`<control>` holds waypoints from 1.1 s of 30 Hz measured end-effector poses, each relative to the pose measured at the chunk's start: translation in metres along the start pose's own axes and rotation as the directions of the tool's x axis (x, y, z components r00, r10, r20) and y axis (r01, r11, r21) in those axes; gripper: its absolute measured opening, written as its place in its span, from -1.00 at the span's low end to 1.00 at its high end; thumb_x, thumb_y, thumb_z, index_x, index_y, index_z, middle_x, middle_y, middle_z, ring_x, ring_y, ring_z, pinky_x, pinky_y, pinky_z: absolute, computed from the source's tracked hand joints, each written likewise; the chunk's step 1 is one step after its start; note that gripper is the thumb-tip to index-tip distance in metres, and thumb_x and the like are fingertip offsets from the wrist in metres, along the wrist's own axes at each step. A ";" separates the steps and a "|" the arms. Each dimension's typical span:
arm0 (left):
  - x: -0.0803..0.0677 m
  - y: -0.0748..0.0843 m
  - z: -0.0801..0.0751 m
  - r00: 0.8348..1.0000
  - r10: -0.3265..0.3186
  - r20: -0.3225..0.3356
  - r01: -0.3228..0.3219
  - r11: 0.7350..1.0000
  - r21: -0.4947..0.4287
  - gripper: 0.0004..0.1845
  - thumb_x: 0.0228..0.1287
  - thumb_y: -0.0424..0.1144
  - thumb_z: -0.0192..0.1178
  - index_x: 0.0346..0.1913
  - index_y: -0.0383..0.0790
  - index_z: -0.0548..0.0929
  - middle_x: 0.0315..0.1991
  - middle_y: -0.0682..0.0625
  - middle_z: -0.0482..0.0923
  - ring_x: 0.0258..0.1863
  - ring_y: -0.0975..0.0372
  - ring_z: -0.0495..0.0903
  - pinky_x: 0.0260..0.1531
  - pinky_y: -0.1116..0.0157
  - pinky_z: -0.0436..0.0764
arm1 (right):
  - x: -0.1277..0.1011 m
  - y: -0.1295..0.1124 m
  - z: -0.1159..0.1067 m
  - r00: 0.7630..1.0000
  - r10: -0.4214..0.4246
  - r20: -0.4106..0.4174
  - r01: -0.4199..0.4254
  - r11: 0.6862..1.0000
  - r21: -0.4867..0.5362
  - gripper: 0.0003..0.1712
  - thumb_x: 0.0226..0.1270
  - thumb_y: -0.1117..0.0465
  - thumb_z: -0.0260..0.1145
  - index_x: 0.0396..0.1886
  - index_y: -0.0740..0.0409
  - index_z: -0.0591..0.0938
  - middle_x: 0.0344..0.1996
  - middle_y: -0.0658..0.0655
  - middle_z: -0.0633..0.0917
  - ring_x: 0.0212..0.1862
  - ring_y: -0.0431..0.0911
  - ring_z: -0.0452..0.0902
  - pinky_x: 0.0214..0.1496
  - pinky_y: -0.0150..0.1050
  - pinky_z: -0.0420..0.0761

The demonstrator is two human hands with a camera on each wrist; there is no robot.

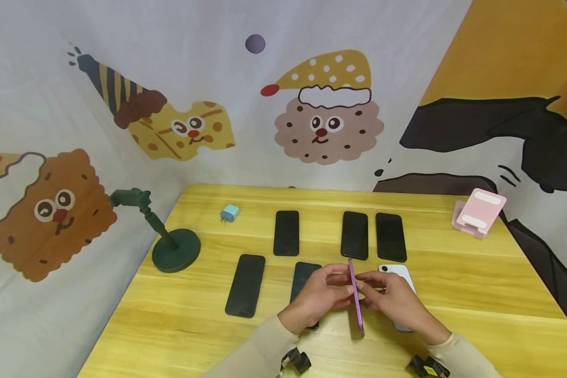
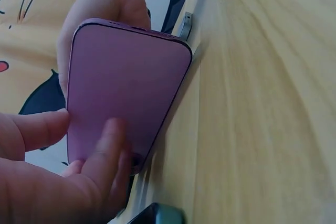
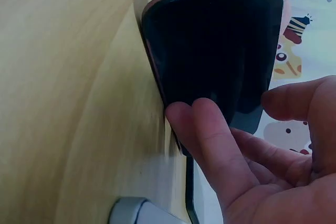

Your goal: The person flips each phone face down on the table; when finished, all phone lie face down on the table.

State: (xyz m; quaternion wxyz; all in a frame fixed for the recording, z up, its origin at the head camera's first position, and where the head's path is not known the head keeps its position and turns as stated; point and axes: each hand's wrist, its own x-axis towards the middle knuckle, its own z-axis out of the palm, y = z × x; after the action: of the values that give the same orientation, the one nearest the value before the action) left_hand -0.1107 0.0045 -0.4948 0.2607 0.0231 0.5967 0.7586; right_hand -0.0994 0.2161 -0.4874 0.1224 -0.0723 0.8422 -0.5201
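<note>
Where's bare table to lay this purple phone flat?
Bare wood lies right of the white phone, below the pink stand, and along the near-left edge by the green stand. The middle, with its rows of black phones, is crowded.

The phone [image 1: 356, 300] held on edge showed a purple back and rim and a black screen. Five phones [image 1: 354, 235] lying at twelve and ten o'clock of it were black; one at three o'clock [image 1: 399, 271] was white. The table [image 1: 477, 294] was yellow wood grain, the stand [image 1: 175, 249] dark green, the charger [image 1: 229, 213] light blue, the holder [image 1: 479, 211] pink and white.
</note>
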 end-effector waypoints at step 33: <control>0.003 -0.011 0.006 0.993 -0.103 0.052 0.108 0.987 -0.122 -0.57 0.50 -0.37 0.25 0.36 -0.28 0.51 0.07 -0.12 0.69 -0.14 0.16 0.72 -0.07 -0.03 0.80 | -0.015 -0.041 -0.027 0.999 0.048 -0.009 -0.049 0.998 -0.041 -0.33 0.52 0.29 0.34 0.50 0.41 0.34 0.21 0.52 0.67 -0.20 0.02 0.82 -0.42 -0.18 0.79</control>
State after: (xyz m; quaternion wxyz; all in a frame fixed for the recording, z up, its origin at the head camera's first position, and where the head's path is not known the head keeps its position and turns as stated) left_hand -0.1072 0.0129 -0.5040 0.3147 -0.0076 0.5427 0.7787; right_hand -0.0928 0.2246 -0.4370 0.1299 -0.0521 0.8548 -0.4998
